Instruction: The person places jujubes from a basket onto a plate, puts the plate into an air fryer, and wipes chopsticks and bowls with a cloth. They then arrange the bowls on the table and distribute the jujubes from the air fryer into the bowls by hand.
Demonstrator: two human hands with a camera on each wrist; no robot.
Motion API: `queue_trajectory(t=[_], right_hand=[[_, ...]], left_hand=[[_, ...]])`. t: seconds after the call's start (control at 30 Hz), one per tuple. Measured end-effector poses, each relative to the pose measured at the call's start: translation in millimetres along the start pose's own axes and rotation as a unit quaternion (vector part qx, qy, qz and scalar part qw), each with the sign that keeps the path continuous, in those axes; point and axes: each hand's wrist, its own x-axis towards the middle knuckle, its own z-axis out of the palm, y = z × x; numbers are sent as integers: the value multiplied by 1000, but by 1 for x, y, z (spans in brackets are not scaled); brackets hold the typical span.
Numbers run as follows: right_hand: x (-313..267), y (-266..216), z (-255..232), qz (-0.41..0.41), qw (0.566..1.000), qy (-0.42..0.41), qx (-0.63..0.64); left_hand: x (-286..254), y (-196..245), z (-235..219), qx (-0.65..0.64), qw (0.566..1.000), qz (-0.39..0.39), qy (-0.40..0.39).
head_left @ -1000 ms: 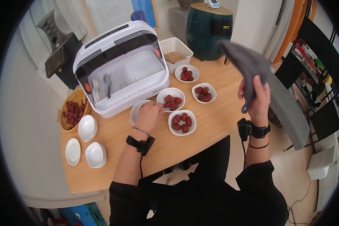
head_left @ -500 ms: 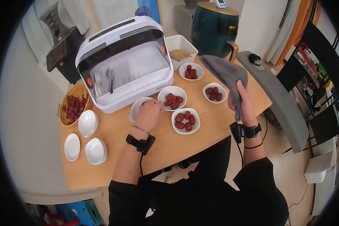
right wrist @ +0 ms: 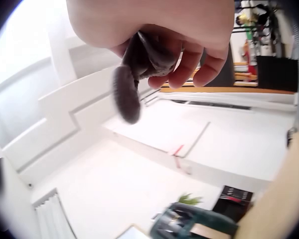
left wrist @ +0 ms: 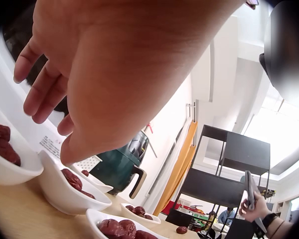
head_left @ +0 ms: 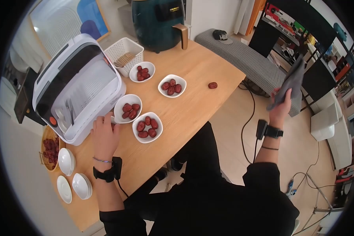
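My left hand (head_left: pixel 106 135) hovers low over the table beside a white bowl (head_left: pixel 117 103) of red dates (head_left: pixel 130 111), fingers loosely bent and holding nothing. In the left wrist view the thumb (left wrist: pixel 70 148) comes right at that bowl's rim, and another white bowl with dates (left wrist: pixel 5 149) stands under the fingers; the hand hides it in the head view. Out past the table's right edge, my right hand (head_left: pixel 281 107) grips a grey cloth (head_left: pixel 293 84). The right wrist view shows the cloth's folded end (right wrist: pixel 125 94) hanging from the curled fingers.
More white bowls hold dates: a near one (head_left: pixel 159 135), a right one (head_left: pixel 161 89) and a far one (head_left: pixel 152 67). A single date (head_left: pixel 212 85) lies near the table's right edge. A white dish cabinet (head_left: pixel 120 88), a basket (head_left: pixel 135 48), an air fryer (head_left: pixel 149 23) and stacked bowls (head_left: pixel 82 186) stand around.
The head view has turned to the right. My right hand has swung the grey cloth off past the table's right edge, and a lone date now shows on the tabletop. The left hand stays near the bowls.
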Motion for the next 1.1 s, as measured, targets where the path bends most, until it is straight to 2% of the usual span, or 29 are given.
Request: queue_trajectory(t=[0.1, 0.17, 0.23, 0.3, 0.4, 0.47, 0.53, 0.6, 0.67, 0.7, 0.77, 0.83, 0.9, 0.97, 1.03, 1.1], right_hand=[[-12, 16, -39, 46, 998, 31, -15], [-8, 12, -46, 66, 997, 39, 18], [-2, 2, -42, 47, 998, -45, 10], [-1, -13, -24, 29, 998, -59, 13], [3, -24, -12, 12, 996, -88, 16], [3, -26, -12, 12, 990, -139, -32], [0, -27, -10, 20, 988, -144, -54], [-5, -27, -8, 23, 984, -159, -72], [-11, -30, -6, 33, 981, -170, -90], [-13, -31, -5, 44, 978, -175, -109], [-12, -31, -8, 54, 970, -199, -128], [-14, -31, -4, 99, 955, -209, -183], [-11, -25, 3, 115, 953, -211, -186], [-7, -29, 14, 137, 923, -232, -276], [-8, -36, 34, 131, 924, -249, -260], [-12, -47, 56, 41, 956, -242, -163]], left_hand=[[2, 16, -9, -7, 999, 32, 6], [4, 32, -16, -27, 998, 63, -13], [5, 54, -18, -52, 994, 90, -29], [8, 81, -17, -128, 975, 174, -42], [17, 141, -17, -168, 959, 202, -104], [29, 179, 7, -140, 947, 271, -98], [45, 220, 38, -168, 937, 286, -104], [62, 260, 57, -137, 949, 257, -117], [77, 287, 91, -86, 962, 254, -47], [81, 295, 109, -86, 965, 244, -41], [90, 304, 135, -49, 966, 249, -52], [92, 306, 146, -42, 966, 248, -56], [88, 301, 140, -34, 965, 251, -63], [73, 295, 128, -68, 963, 258, -36], [54, 280, 103, -90, 956, 276, -42], [39, 261, 72, -114, 946, 299, -45]])
